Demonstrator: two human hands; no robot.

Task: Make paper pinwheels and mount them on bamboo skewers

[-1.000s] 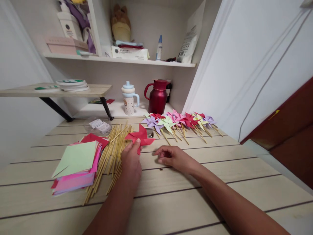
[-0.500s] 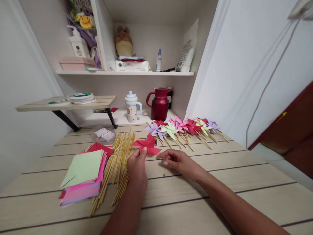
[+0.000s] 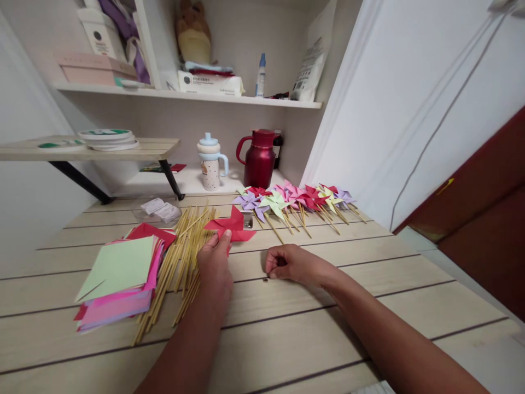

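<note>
red folded paper pinwheel head [image 3: 231, 226] pinched by one blade in left hand [image 3: 214, 264], raised just above pale wooden table [image 3: 287, 328] — beside loose bamboo sticks [image 3: 180, 262]. right hand [image 3: 293, 264] curled shut over tiny dark pin [image 3: 264, 279], fingertips just beside it — contact unclear.
</note>
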